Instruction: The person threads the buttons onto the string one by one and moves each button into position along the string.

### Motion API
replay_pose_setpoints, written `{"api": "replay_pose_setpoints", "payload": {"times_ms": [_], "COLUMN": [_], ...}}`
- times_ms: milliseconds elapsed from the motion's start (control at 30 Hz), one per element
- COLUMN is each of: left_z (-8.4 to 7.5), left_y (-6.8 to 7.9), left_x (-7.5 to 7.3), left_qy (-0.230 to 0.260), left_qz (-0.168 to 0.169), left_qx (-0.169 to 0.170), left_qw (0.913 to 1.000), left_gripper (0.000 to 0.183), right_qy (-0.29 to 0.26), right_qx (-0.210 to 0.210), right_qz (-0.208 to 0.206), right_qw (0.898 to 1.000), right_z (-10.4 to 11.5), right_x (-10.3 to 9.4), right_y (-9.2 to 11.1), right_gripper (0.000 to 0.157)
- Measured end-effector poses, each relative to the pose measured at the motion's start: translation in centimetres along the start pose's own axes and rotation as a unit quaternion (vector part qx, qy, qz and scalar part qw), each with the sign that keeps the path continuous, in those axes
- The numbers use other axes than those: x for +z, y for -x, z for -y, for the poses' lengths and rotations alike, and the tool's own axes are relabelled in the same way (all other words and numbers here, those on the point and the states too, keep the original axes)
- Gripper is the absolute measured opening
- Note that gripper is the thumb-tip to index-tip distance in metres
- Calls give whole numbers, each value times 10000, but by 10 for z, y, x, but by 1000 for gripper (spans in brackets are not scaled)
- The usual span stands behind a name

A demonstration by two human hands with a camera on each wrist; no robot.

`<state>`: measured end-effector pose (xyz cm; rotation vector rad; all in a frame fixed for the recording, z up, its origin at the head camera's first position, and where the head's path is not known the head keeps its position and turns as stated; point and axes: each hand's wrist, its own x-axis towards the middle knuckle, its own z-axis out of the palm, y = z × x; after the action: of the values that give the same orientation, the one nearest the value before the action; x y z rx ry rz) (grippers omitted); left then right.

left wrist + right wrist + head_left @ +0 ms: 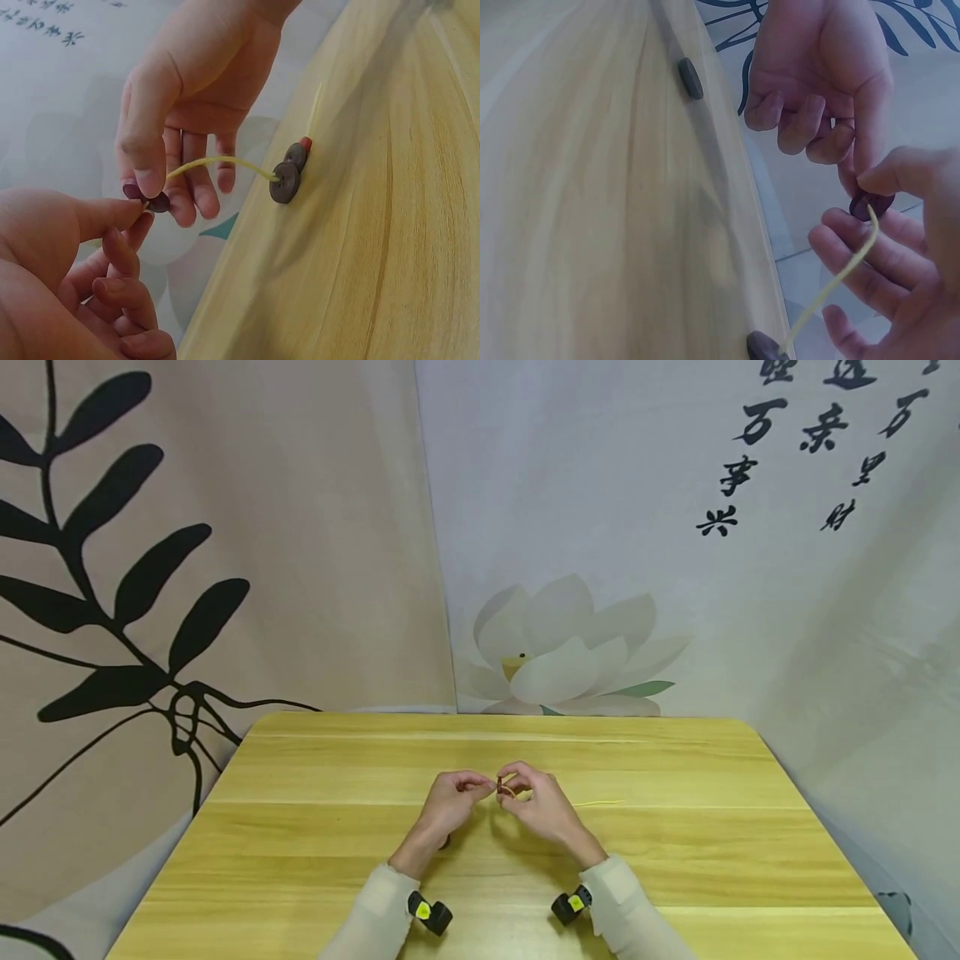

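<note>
Close above the tabletop, both hands meet at a dark red button (871, 206). The right hand (540, 797) holds this button between thumb and fingers. A yellow string (217, 159) enters its face. On the button's other side the left hand (453, 802) pinches with thumb and forefinger, where a pale bit of string shows in the left wrist view; the fingertips hide most of it. From the held button the string runs down to a brown button (285, 182) on the table. Beside that are a smaller dark button (297, 155) and a small red piece (306, 142).
A separate dark button (691, 79) stands on the wooden table (300, 860), near the left wrist. The string's yellow tail (600, 802) lies to the right of the right hand. Printed curtains (337, 527) hang behind the table's far edge.
</note>
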<state>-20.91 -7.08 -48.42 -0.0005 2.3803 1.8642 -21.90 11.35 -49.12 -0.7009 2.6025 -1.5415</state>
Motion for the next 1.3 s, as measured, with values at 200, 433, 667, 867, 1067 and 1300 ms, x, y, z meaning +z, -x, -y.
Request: {"api": "replay_pose_setpoints", "payload": {"times_ms": [200,433,667,867,1067,1300], "left_z": [-1,1,1,1,1,2], "left_y": [0,1,1,0,0,-1], "left_x": [-1,-2,-3,-4,-5,-7], "left_qy": [-1,71,112,99,89,12], "left_qz": [-3,-26,-15,-32,-45,-25], "left_qx": [-20,-12,-42,-34,-98,-86], "left_qw": [10000,10000,9999,9999,9999,10000], "left_gripper": [14,16,18,17,16,17], "right_qy": [-18,-14,-24,-2,2,25], "right_qx": [15,9,0,7,41,86], "right_qz": [-1,-7,30,31,70,95], "right_qw": [10000,10000,10000,10000,10000,9999], "right_z": [1,-1,0,1,-1,-3], "right_x": [0,3,1,-2,-3,-4], "right_y": [0,0,2,2,3,2], "right_gripper": [31,31,31,30,30,28]}}
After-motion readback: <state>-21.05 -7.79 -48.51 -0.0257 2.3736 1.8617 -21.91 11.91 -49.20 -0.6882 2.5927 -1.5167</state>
